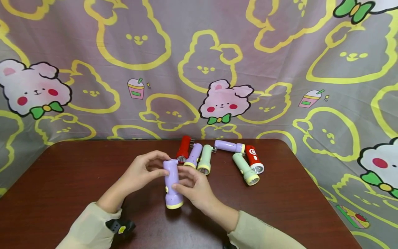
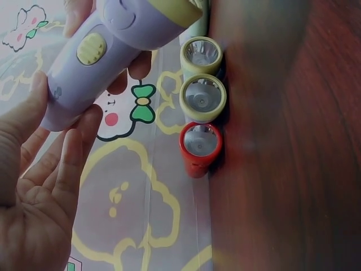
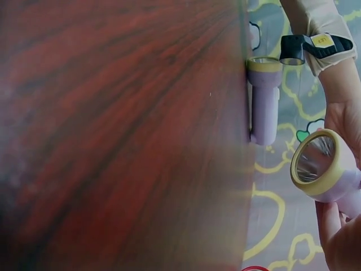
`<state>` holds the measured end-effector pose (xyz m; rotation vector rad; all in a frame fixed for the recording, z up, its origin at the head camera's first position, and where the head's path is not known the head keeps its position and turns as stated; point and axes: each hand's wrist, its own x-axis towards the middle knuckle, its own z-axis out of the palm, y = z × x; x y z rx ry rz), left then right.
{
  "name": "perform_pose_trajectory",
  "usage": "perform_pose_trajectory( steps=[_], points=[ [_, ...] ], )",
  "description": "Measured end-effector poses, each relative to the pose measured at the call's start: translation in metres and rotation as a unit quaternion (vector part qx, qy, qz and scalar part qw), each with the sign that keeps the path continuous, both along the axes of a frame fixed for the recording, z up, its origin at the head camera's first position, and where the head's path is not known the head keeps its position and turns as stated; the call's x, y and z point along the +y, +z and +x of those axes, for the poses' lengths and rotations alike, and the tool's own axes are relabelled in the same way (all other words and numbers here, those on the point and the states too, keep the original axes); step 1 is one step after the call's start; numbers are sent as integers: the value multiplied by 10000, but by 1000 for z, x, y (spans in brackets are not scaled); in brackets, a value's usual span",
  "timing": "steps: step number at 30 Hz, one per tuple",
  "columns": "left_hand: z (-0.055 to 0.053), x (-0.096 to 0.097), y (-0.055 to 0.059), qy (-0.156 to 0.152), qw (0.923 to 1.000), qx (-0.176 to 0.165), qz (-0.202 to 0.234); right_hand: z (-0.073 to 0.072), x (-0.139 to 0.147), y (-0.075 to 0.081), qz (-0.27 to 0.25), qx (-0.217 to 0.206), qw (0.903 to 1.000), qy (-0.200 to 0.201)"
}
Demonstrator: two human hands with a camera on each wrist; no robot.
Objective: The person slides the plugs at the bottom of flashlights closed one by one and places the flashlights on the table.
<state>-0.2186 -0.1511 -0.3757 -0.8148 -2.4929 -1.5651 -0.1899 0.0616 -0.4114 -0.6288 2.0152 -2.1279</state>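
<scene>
Both hands hold a purple flashlight (image 1: 172, 183) over the front middle of the table, its yellow-rimmed head pointing down toward me. My left hand (image 1: 143, 171) pinches it near the tail end, thumb on the near side. Lower on the body, my right hand (image 1: 197, 186) grips it from the right with thumb and fingers. The yellow ribbed switch (image 2: 91, 48) faces up in the left wrist view. In the right wrist view the silver reflector (image 3: 316, 159) shows inside the yellow rim.
Behind the hands lie a red flashlight (image 1: 184, 148), a purple one (image 1: 195, 154) and a green one (image 1: 205, 159). Farther right are another purple (image 1: 228, 146), green (image 1: 245, 169) and red flashlight (image 1: 254, 159). One more purple flashlight (image 3: 264, 101) appears beyond the held one. A patterned curtain (image 1: 174, 79) surrounds the table.
</scene>
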Motion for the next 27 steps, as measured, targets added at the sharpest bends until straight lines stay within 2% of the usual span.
perform_pose_trajectory(
  steps=[8, 18, 27],
  points=[
    [1, -4, -1, 49, 9999, 111, 0, -2, -4, -3, 296, 242, 9993, -6],
    [5, -10, 3, 126, 9997, 216, -40, -1, -11, 1, 338, 267, 9990, 109],
    [13, -19, 7, 300, 9993, 86, -217, -1, -20, 0, 427, 333, 9984, 163]
  ],
)
